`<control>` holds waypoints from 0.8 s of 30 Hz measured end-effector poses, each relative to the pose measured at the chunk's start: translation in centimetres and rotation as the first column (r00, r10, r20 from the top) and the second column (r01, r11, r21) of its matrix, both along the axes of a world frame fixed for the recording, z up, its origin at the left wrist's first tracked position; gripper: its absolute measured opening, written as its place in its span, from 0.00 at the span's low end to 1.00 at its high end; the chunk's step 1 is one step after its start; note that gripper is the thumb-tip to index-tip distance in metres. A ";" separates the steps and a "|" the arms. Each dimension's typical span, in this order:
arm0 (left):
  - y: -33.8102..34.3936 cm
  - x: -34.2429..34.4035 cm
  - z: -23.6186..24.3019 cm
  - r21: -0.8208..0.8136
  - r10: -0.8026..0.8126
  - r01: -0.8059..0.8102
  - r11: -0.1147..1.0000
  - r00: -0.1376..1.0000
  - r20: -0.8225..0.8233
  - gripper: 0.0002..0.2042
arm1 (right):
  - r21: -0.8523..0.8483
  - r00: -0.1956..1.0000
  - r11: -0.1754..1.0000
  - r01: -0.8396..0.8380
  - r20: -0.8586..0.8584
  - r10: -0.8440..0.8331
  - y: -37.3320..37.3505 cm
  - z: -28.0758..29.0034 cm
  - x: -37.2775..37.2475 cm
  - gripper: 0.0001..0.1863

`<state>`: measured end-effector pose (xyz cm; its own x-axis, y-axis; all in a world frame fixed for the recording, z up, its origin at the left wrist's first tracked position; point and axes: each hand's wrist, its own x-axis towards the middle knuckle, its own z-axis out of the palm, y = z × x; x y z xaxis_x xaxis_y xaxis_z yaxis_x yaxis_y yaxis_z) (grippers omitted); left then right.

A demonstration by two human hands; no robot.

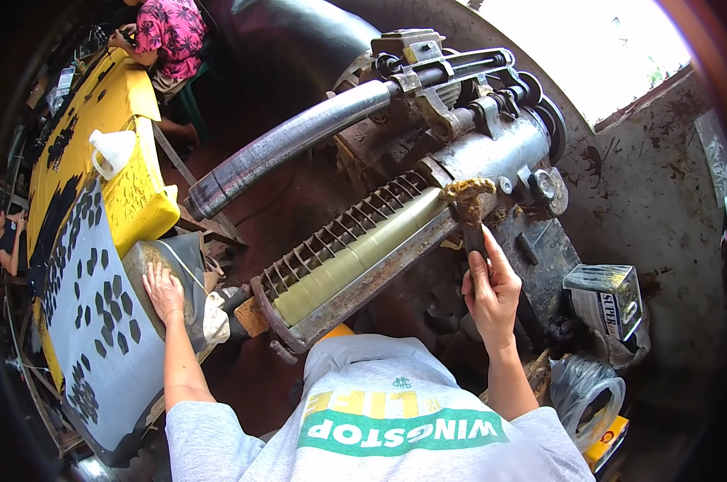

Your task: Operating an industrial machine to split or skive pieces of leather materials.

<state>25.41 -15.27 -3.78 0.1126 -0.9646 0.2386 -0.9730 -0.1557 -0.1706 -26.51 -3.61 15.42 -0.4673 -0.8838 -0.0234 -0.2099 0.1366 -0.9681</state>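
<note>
My right hand (493,289) grips the dark handle of a hand tool with a brown, crusted head (469,193); I cannot make out its exact kind. The head is at the right end of a long, pale olive-green roll (363,253), which lies in the metal trough of a machine. Along the roll's far side runs a row of thin metal bars (339,237). My left hand (164,291) lies flat, fingers apart, on a worn, rounded surface (142,255) at the machine's left end. A white rag (216,317) hangs beside that hand.
A shiny metal cylinder (299,140) juts out above the trough. Dark pieces lie on a grey sheet (138,361) at left, near a yellow-covered table (150,173) with a white jug (112,151). A square tin (608,301) stands at right. Another person (166,36) sits at far left.
</note>
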 end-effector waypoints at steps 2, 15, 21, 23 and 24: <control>0.1 0.0 0.0 0.004 0.008 -0.008 1.000 1.000 0.000 0.11 | 0.002 1.000 1.000 -0.014 0.014 0.014 -0.1 0.2 0.2 0.20; -0.1 -0.7 0.8 -0.004 -0.008 0.008 1.000 1.000 0.023 0.12 | -0.004 0.997 0.999 -0.037 0.068 0.037 1.6 2.0 0.8 0.20; 0.1 -0.4 0.4 0.003 -0.011 0.010 1.000 1.000 0.027 0.12 | -0.048 1.000 0.999 0.012 0.019 -0.011 0.2 0.2 -0.3 0.20; 0.1 -0.4 0.4 -0.004 -0.013 0.013 1.000 0.999 0.031 0.12 | -0.052 1.000 0.999 0.001 -0.012 -0.002 0.5 -0.6 -0.1 0.20; 0.1 -0.4 0.4 -0.004 -0.012 0.012 1.000 0.999 0.032 0.12 | -0.057 0.999 0.998 -0.014 -0.044 0.011 0.6 -0.8 0.1 0.20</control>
